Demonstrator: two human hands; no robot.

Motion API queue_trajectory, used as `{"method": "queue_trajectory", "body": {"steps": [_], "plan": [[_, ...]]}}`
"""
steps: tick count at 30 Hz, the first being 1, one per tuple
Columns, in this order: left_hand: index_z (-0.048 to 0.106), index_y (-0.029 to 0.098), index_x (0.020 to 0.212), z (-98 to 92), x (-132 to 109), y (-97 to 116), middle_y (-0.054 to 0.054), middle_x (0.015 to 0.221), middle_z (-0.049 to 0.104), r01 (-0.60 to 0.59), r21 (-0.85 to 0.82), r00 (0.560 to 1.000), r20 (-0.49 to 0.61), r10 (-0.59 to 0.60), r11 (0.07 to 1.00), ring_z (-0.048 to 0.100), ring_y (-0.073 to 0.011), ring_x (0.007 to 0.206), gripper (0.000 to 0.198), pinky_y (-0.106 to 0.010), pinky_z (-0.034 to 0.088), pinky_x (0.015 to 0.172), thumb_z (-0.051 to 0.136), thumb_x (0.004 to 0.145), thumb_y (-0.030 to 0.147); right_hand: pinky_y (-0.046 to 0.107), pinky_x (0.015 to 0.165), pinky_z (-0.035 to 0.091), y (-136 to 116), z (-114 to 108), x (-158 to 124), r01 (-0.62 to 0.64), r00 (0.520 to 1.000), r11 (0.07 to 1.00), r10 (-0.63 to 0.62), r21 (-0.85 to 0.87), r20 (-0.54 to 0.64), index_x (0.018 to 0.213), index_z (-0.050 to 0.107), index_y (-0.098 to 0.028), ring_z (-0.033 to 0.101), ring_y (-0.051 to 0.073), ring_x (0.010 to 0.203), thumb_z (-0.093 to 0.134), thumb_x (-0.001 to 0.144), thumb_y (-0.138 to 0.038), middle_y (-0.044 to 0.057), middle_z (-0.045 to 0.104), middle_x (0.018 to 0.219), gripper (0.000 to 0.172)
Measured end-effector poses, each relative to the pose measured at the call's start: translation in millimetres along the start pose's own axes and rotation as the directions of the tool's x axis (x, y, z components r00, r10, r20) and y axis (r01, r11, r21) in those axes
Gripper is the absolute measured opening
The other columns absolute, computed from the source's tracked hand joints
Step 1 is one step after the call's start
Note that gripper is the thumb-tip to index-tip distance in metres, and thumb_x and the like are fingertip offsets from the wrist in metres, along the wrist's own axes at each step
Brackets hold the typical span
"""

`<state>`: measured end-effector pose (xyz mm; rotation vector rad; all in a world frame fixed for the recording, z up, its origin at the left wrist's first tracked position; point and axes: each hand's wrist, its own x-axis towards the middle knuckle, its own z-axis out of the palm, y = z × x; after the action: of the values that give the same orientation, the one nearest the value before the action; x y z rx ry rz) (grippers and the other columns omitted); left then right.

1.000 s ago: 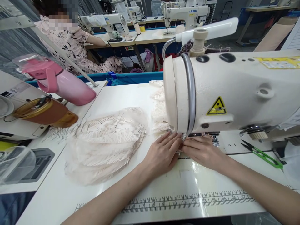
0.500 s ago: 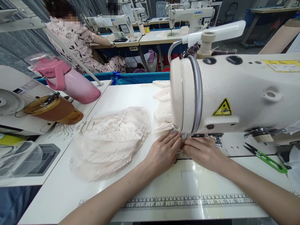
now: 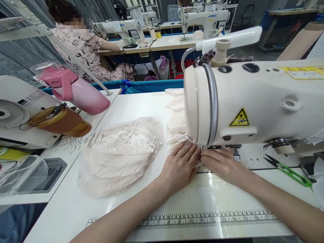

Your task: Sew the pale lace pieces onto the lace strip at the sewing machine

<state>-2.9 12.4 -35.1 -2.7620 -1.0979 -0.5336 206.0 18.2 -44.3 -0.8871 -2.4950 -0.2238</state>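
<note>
Under the head of the white sewing machine (image 3: 243, 101), my left hand (image 3: 181, 165) holds cream lace fabric (image 3: 177, 121) down, its fingers bent and close together. My right hand (image 3: 222, 165) is right beside it, fingertips closed on the near edge of the same fabric. The fabric runs back from my fingers along the left of the machine head. The machine head and my fingers hide the needle area. To the left of my hands lies a loose pile of cream lace pieces (image 3: 121, 155) with dark thread ends.
Green thread snips (image 3: 291, 172) lie at the right. A pink bottle (image 3: 81, 91) and an amber cup (image 3: 63, 121) stand at the left, near a clear plastic box (image 3: 27, 175). A printed ruler (image 3: 192, 221) runs along the front edge. Beyond, a person (image 3: 78, 50) sits at another machine.
Both hands stay at the machine with the fabric, shifting only very slightly. The whole view has moved a little; the lace pile lies as before.
</note>
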Motion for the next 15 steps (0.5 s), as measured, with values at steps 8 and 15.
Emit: {"method": "queue_trajectory", "body": {"steps": [8, 15], "plan": [[0.058, 0.010, 0.122, 1.5, 0, 5, -0.012, 0.125, 0.062, 0.002, 0.024, 1.000, -0.009, -0.002, 1.000, 0.054, -0.0273, 0.122, 0.039, -0.046, 0.039, 0.107, 0.047, 0.088, 0.024, 0.028, 0.079, 0.042, 2, -3, -4, -0.029, 0.999, 0.996, 0.026, -0.085, -0.038, 0.096, 0.064, -0.020, 0.062, 0.011, 0.085, 0.051, 0.092, -0.017, -0.001, 0.070, 0.096, 0.015], [0.056, 0.011, 0.125, 3.1, -1, 6, -0.012, 0.125, 0.062, 0.001, 0.070, 1.000, -0.001, -0.001, 0.998, 0.052, -0.0270, 0.123, 0.040, -0.045, 0.038, 0.107, 0.046, 0.090, 0.028, 0.028, 0.063, 0.040, 4, -4, -12, -0.058, 0.997, 0.975, 0.070, -0.214, 0.045, 0.106, 0.065, -0.024, 0.060, 0.014, 0.082, 0.052, 0.089, -0.015, 0.001, 0.069, 0.098, 0.024]]}}
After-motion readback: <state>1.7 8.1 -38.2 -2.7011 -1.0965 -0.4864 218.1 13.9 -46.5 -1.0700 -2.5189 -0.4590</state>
